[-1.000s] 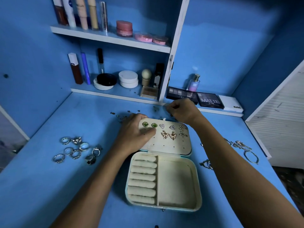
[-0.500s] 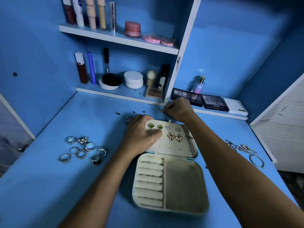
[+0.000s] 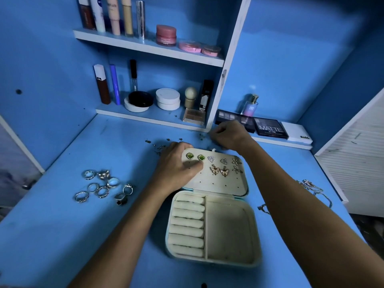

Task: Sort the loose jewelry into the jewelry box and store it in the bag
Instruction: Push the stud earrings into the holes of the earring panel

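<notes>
A cream jewelry box (image 3: 229, 231) lies open on the blue desk, its ring rolls and side compartment bare. Its lid panel (image 3: 220, 183) carries several earrings (image 3: 219, 169): green, triangular, butterfly and starfish pairs. My left hand (image 3: 176, 165) grips the lid's far left corner, thumb on the panel. My right hand (image 3: 228, 135) hovers behind the lid with fingers curled; what it pinches is hidden. Several silver rings (image 3: 104, 187) lie loose at the left. Chains and a bracelet (image 3: 313, 190) lie at the right. No bag is in view.
Small earring backs and studs (image 3: 162, 145) are scattered on the desk behind the box. Shelves at the back hold cosmetics; eyeshadow palettes (image 3: 270, 127) and a perfume bottle (image 3: 250, 107) sit just behind my right hand. A white slatted panel (image 3: 357, 163) stands at the right.
My right hand has drawn slightly back and up from the lid's far edge. My left hand keeps its hold on the lid. The view has shifted a little.
</notes>
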`<state>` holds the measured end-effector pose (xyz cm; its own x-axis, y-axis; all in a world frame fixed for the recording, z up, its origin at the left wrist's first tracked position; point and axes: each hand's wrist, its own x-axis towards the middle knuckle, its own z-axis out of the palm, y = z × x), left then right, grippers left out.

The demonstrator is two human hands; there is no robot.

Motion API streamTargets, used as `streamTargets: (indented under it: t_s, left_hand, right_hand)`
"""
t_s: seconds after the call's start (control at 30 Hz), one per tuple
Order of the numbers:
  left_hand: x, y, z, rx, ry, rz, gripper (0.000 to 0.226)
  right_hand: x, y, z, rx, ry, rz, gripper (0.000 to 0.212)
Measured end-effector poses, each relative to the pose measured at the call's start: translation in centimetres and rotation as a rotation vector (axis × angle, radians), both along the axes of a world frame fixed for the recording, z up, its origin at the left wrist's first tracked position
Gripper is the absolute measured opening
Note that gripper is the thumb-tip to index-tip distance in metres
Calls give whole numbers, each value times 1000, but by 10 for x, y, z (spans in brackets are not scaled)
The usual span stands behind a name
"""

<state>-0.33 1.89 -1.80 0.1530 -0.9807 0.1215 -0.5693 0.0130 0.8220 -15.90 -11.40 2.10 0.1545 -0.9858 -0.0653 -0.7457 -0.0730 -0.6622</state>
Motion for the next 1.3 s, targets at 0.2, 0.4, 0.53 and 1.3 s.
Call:
streamTargets:
  t_s: [0.2,0.4,0.53,1.3]
  left_hand:
    - [0,0,0,-20,86,-1,42]
    - [2,7,8,-87,148,-14,41]
    - [2,14,14,-175,167,-28,40]
    - [3,78,11,-797,-200,-187,34]
  right_hand:
    - [-23,13,15,119,-226,-49,14]
    - [-47,30,27,95,-347,-53,12]
    - [-58,34,29,109,-418,-18,7]
    - [-57,91,33,149,-485,206,12]
